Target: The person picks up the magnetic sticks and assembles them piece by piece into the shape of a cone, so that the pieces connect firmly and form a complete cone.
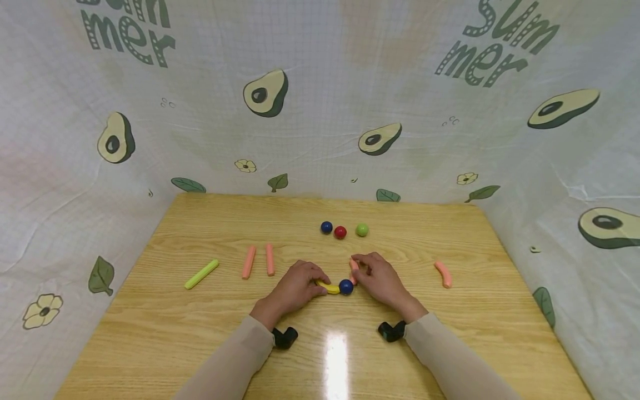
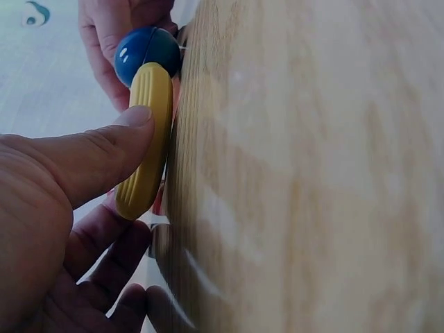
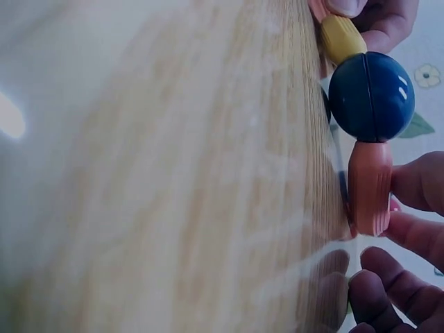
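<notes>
My left hand (image 1: 296, 287) pinches a curved yellow stick (image 1: 330, 289) between thumb and fingers. One end of the yellow stick (image 2: 147, 159) meets a glossy blue ball (image 1: 346, 286). On the ball's other side, a curved pink stick (image 1: 354, 266) is pinched by my right hand (image 1: 382, 280). In the right wrist view the pink stick (image 3: 370, 184) joins end-on to the blue ball (image 3: 371, 97), thumb and index finger at its side. The three pieces form one bent chain low over the table.
Blue (image 1: 326, 227), red (image 1: 340, 232) and green (image 1: 362, 229) balls lie farther back on the wooden table (image 1: 400, 366). To the left are two straight pink sticks (image 1: 270, 259) and a yellow-green stick (image 1: 202, 274). Another curved pink stick (image 1: 443, 274) lies right. A printed cloth (image 1: 320, 105) encloses the table.
</notes>
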`<state>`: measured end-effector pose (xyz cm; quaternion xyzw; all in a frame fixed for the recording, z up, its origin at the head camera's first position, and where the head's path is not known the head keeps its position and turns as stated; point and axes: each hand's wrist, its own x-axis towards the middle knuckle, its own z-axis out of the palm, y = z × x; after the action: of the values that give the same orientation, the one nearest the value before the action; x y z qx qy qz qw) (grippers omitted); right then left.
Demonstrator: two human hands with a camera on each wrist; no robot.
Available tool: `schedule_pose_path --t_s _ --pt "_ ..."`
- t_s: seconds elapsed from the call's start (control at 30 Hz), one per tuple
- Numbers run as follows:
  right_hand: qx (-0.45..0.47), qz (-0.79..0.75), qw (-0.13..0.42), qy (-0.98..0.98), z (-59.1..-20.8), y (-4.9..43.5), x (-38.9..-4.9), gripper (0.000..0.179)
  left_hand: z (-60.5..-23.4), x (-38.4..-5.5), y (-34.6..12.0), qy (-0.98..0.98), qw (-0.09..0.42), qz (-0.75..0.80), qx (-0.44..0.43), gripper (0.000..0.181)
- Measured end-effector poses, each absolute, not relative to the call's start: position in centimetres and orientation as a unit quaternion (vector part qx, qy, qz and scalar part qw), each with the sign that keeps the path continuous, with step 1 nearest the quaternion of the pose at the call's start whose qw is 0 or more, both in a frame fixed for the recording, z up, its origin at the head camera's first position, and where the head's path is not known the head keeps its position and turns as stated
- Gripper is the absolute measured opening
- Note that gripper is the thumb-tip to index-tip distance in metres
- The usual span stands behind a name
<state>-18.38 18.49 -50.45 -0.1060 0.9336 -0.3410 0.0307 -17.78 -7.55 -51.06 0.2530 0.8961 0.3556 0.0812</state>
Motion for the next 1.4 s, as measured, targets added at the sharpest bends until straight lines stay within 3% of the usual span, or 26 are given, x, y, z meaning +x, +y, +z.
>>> schedule_pose_path --t_s 0.67,0.97,1.2,1.4 --pt "-0.1 -0.364 0.032 0.926 -50.8 19.2 -18.5 0.037 -51.3 -17.9 -7.6 0.895 0.082 0.36 0.249 0.016" --pt "-0.094 -0.38 0.06 0.918 -50.8 19.6 -18.4 0.043 -51.2 -17.7 -7.3 0.911 0.079 0.337 0.224 0.029" --pt "-0.099 -0.368 0.062 0.922 -51.0 19.2 -18.2 0.044 -51.1 -17.4 -6.5 0.911 0.105 0.328 0.229 0.047" --pt "-0.11 -0.363 0.061 0.923 -50.9 18.8 -18.1 0.047 -51.3 -17.3 -5.7 0.922 0.071 0.297 0.24 0.05"
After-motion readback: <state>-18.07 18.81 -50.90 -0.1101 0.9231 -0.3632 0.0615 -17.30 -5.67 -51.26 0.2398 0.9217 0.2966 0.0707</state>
